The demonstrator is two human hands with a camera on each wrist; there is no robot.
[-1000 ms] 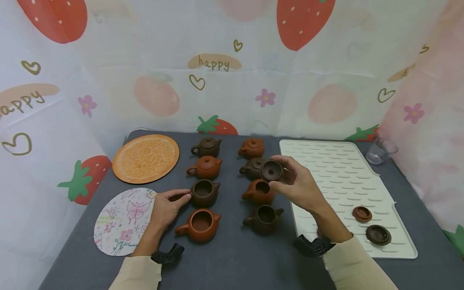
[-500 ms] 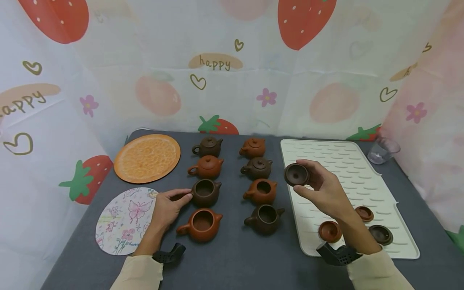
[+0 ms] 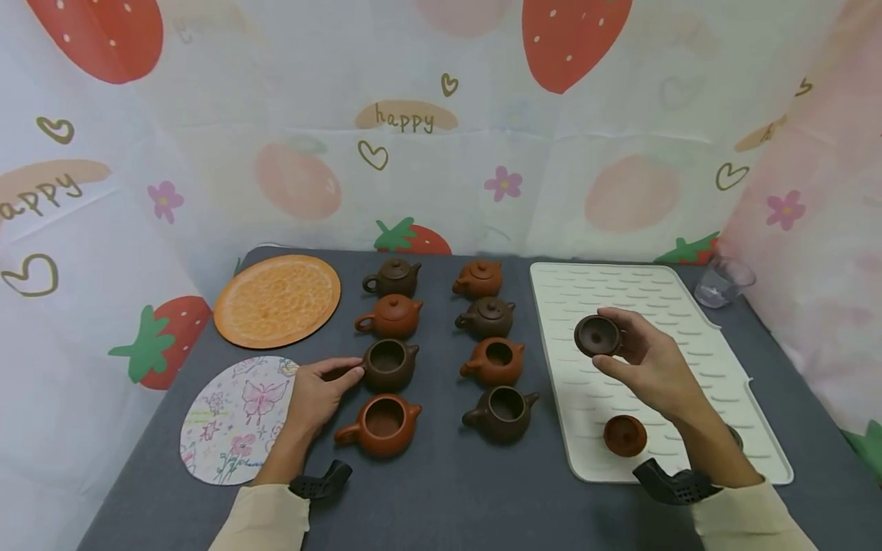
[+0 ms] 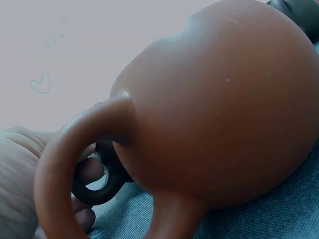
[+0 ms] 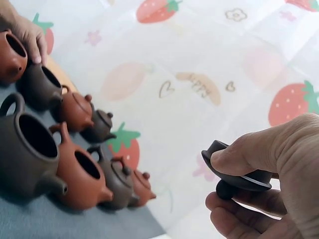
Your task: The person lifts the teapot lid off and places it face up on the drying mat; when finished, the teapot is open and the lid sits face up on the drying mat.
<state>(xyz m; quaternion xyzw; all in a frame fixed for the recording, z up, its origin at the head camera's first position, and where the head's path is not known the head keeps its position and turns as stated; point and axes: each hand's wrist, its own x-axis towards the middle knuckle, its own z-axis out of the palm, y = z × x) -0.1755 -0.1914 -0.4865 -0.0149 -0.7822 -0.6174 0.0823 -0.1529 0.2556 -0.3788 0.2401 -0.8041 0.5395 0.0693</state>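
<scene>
My left hand [image 3: 315,394] pinches the handle of an open dark brown teapot [image 3: 406,373] in the left column. In the left wrist view, an orange-brown teapot [image 4: 219,109] fills the foreground, and fingers show at a dark handle [image 4: 102,198] behind it. Above the white tray [image 3: 586,283], my right hand [image 3: 658,367] holds a dark teapot lid [image 3: 597,337] by its edge between thumb and fingers. Its hollow underside faces the head camera; in the right wrist view the knob [image 5: 226,189] of that lid points downward.
Lidded teapots [image 3: 394,315] stand at the back of both columns, lidless ones [image 3: 506,428] nearer. A reddish lid [image 3: 625,436] lies on the tray; my right forearm partly covers a dark lid [image 3: 736,438]. Two round mats [image 3: 276,302] lie left, a clear cup [image 3: 723,283] back right.
My right hand has moved right with the dark lid, from over the right teapot column to above the tray. The left hand keeps its place at the dark teapot's handle.
</scene>
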